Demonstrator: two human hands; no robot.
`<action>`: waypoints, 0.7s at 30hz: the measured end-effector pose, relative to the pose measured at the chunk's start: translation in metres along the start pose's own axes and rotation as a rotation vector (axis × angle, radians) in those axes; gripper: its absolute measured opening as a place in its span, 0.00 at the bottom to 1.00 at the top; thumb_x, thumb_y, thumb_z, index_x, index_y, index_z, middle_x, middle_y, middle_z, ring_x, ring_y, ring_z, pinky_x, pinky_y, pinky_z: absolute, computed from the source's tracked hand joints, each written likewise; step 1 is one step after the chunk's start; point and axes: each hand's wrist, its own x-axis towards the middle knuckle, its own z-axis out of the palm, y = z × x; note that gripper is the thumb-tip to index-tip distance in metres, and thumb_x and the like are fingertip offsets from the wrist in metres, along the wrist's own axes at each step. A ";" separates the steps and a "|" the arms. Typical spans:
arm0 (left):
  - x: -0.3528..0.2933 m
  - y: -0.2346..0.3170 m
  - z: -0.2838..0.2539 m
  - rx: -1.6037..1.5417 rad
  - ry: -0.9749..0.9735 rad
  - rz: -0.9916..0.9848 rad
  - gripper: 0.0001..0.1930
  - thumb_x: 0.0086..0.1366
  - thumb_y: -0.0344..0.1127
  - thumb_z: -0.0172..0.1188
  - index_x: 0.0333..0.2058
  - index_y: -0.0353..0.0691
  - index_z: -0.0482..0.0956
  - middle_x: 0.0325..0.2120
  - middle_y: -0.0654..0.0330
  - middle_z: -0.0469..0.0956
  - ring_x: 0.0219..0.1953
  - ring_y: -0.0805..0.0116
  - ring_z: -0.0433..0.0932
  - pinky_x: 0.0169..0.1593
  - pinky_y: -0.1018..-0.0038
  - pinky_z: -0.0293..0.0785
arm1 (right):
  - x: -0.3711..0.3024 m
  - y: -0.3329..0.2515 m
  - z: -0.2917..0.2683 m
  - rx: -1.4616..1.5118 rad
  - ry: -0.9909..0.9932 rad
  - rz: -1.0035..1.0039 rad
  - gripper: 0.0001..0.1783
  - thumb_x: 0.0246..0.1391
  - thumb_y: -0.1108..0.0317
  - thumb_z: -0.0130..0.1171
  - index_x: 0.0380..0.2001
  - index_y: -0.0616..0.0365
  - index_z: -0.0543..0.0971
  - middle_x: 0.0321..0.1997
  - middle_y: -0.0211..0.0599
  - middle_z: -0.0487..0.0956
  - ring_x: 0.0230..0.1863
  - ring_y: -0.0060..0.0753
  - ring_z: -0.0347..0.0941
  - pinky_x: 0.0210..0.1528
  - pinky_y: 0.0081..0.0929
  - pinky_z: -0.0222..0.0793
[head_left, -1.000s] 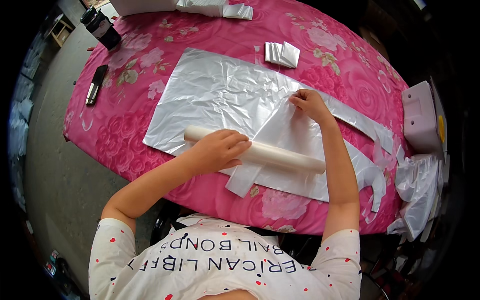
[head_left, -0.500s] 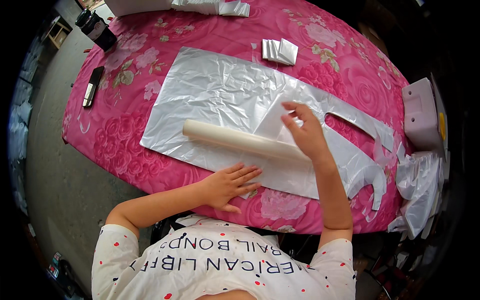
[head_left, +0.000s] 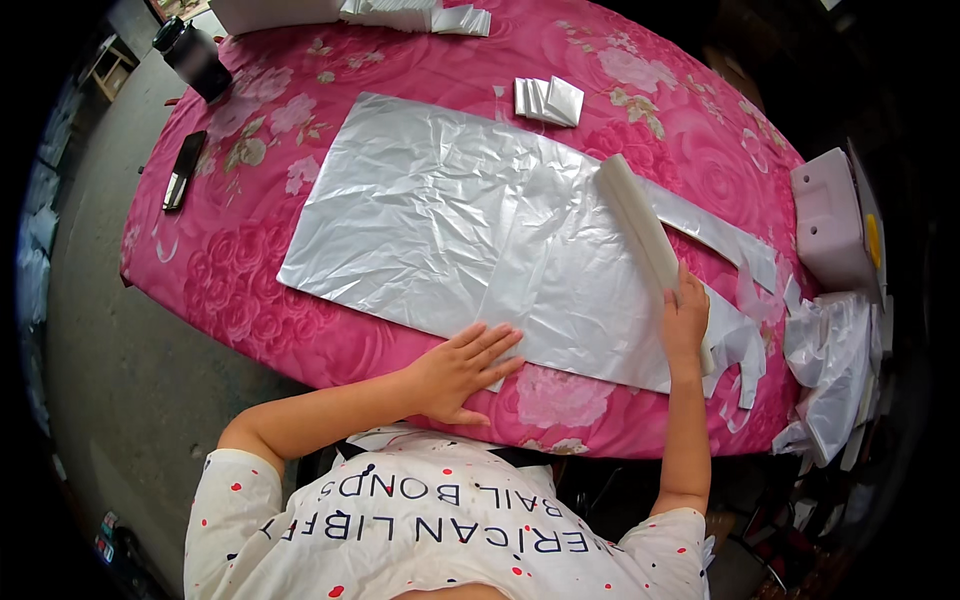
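A silvery-white plastic vest bag (head_left: 420, 200), with handle loops at its right end, lies flat and crinkled across the table. My left hand (head_left: 462, 372) is open and palm down, its fingertips on the bag's near edge and the rest on the cloth. My right hand (head_left: 686, 312) is closed around a smooth cream-white tube (head_left: 640, 222). That tube slants across the bag beside the handle cut-out, its far end pointing away from me. Its near end shows just past my right hand. Whether the tube is solid or hollow, I cannot tell.
A pink floral cloth (head_left: 240, 270) covers the table. Several folded white packets (head_left: 549, 101) lie beyond the bag. At the left are a black phone (head_left: 184, 172) and a dark cup (head_left: 194, 62). A white box (head_left: 832, 222) and crumpled plastic bags (head_left: 832, 355) stand at the right edge.
The cream-white tube has moved right and turned from crosswise to slanting away from me. My right hand, loosely raised before, has come down onto it. My left hand has stayed in place.
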 end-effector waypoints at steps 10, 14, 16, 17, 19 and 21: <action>-0.004 0.031 0.020 0.008 -0.002 -0.116 0.41 0.56 0.62 0.47 0.62 0.42 0.53 0.64 0.46 0.45 0.66 0.51 0.44 0.65 0.56 0.39 | -0.033 -0.098 -0.008 0.322 -0.383 -0.499 0.27 0.40 0.77 0.59 0.49 0.51 0.74 0.47 0.37 0.74 0.48 0.41 0.67 0.53 0.36 0.60; -0.007 0.034 0.019 0.049 0.007 -0.114 0.41 0.56 0.60 0.49 0.62 0.42 0.53 0.64 0.46 0.46 0.67 0.52 0.44 0.65 0.56 0.40 | 0.013 -0.109 0.028 0.312 -0.226 -0.567 0.26 0.39 0.77 0.59 0.48 0.51 0.75 0.46 0.35 0.74 0.47 0.40 0.68 0.52 0.37 0.59; -0.007 0.033 0.021 -0.006 0.044 -0.071 0.41 0.55 0.57 0.51 0.62 0.39 0.52 0.64 0.47 0.46 0.67 0.54 0.44 0.66 0.58 0.41 | 0.045 -0.104 0.044 0.287 -0.160 -0.570 0.26 0.40 0.77 0.59 0.48 0.51 0.75 0.46 0.35 0.74 0.48 0.40 0.67 0.53 0.36 0.59; -0.008 0.032 0.022 -0.033 0.065 -0.053 0.41 0.55 0.55 0.53 0.62 0.38 0.52 0.64 0.48 0.46 0.67 0.54 0.44 0.66 0.59 0.41 | 0.060 -0.103 0.049 0.291 -0.168 -0.549 0.26 0.41 0.78 0.58 0.48 0.51 0.74 0.47 0.36 0.74 0.50 0.41 0.66 0.54 0.36 0.59; -0.009 0.027 0.019 -0.038 0.061 0.008 0.38 0.54 0.51 0.55 0.59 0.35 0.57 0.62 0.48 0.51 0.65 0.54 0.49 0.65 0.61 0.45 | 0.079 -0.102 0.053 0.294 -0.138 -0.508 0.26 0.41 0.79 0.58 0.49 0.53 0.74 0.50 0.40 0.72 0.55 0.45 0.63 0.58 0.37 0.58; -0.016 0.021 0.016 -0.024 0.105 0.045 0.32 0.54 0.46 0.56 0.55 0.32 0.63 0.58 0.49 0.58 0.61 0.55 0.55 0.63 0.63 0.51 | 0.078 -0.114 0.047 0.320 -0.097 -0.524 0.27 0.40 0.79 0.58 0.49 0.55 0.73 0.50 0.42 0.72 0.56 0.46 0.62 0.58 0.37 0.58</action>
